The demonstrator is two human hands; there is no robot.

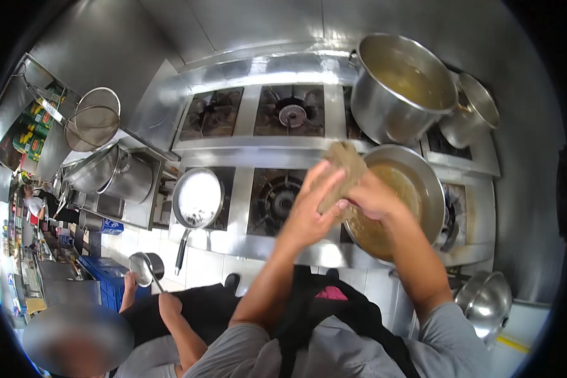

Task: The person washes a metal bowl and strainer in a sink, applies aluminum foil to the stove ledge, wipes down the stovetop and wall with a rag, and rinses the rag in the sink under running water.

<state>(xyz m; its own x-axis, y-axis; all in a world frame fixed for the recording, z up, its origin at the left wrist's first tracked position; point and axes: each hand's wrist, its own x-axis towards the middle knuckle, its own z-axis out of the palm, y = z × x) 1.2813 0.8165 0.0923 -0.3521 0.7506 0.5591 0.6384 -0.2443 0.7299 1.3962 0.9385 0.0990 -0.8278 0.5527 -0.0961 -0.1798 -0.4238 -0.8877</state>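
A greenish-brown cloth is bunched between my two hands, above the front of the stove. My left hand presses on its left side, fingers against the fabric. My right hand grips the cloth from the right, with its fingers partly hidden by it. Just below and to the right of my hands is a wide metal pan with brownish liquid in it.
A tall pot and a smaller pot stand at the back right. A frying pan sits on the front left burner. At lower left, another person holds a small saucepan. Metal bowls are at lower right.
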